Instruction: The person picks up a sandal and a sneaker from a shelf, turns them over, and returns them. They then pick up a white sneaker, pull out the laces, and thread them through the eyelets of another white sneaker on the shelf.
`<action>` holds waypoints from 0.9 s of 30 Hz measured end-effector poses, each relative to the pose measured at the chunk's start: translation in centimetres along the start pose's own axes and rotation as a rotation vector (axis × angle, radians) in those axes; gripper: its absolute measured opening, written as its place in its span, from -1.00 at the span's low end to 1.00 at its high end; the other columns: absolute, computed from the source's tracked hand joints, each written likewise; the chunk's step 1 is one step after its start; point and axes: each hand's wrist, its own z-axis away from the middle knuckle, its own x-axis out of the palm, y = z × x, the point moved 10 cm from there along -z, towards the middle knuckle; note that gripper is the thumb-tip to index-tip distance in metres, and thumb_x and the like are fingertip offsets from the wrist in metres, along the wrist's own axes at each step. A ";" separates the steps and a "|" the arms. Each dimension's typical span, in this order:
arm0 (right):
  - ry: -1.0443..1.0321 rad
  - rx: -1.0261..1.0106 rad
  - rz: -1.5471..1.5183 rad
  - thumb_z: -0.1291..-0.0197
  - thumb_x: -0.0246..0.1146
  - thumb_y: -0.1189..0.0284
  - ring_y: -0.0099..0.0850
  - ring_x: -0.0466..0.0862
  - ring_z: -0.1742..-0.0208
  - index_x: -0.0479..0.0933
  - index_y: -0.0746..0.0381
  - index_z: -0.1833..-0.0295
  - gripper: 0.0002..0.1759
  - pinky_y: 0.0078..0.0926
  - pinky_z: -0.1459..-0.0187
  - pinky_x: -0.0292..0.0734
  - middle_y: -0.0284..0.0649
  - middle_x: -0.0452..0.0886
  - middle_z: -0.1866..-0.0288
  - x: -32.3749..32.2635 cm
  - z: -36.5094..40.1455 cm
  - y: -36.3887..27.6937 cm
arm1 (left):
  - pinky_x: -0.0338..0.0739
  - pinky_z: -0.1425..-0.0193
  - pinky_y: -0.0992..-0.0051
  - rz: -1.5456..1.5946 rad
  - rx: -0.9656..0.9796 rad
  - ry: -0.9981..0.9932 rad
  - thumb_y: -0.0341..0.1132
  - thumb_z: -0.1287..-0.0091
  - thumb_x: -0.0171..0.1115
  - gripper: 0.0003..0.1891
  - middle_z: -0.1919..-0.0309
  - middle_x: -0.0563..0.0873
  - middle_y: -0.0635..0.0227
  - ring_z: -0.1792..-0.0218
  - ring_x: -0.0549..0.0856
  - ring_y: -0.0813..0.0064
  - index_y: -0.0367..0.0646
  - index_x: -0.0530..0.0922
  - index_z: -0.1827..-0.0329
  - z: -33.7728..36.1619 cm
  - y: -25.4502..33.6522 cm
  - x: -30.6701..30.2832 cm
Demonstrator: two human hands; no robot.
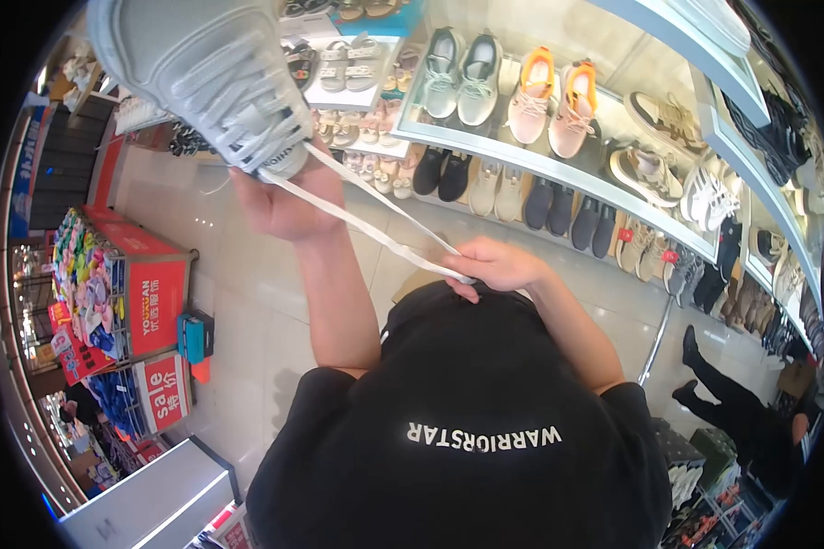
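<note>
A light grey sneaker [201,82] with white laces fills the upper left of the head view. My left hand [293,203] is under the tongue end of the shoe, with its fingers wrapped round it and partly hidden. Two strands of white lace [366,224] run from the top of the shoe down to the right. My right hand [494,265] pinches their far ends between thumb and fingers, just in front of my black shirt. The strands look stretched nearly straight.
Lit shelves [558,188] with pairs of shoes curve across the top and right. Bins of goods with a red sale sign [162,392] stand at the left, above a white counter [146,499]. A person in black [751,421] is at the lower right.
</note>
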 end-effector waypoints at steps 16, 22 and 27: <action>0.777 -0.152 0.850 -0.21 0.38 0.48 -0.37 0.69 0.26 0.63 0.30 0.04 -0.77 -0.45 0.14 0.58 -0.17 0.66 0.22 -5.3 5.4 -8.4 | 0.25 -0.56 0.15 0.058 -0.381 0.054 -0.14 -0.62 -0.06 -0.47 -0.46 0.46 0.25 -0.44 0.46 0.31 -0.23 0.23 -0.55 7.8 -5.0 -0.6; 0.918 -0.436 0.877 -0.10 0.44 0.55 -0.26 0.70 0.29 0.63 0.26 0.09 -0.75 -0.37 0.26 0.61 -0.18 0.62 0.22 -0.9 4.0 -15.8 | 0.48 -0.35 0.29 -0.108 -0.509 0.019 -0.23 -0.62 0.01 -0.63 -0.24 0.64 0.17 -0.25 0.63 0.34 -0.31 0.44 -0.31 12.8 -7.6 -1.1; 1.034 -0.394 1.015 -0.08 0.47 0.48 -0.22 0.69 0.34 0.59 0.27 0.21 -0.79 -0.29 0.35 0.58 -0.20 0.56 0.29 0.1 4.2 -14.6 | 0.53 -0.25 0.35 -0.219 -0.589 0.086 -0.32 -0.60 0.06 -0.77 -0.09 0.68 0.20 -0.14 0.65 0.43 -0.32 0.53 -0.11 16.5 -8.3 -3.2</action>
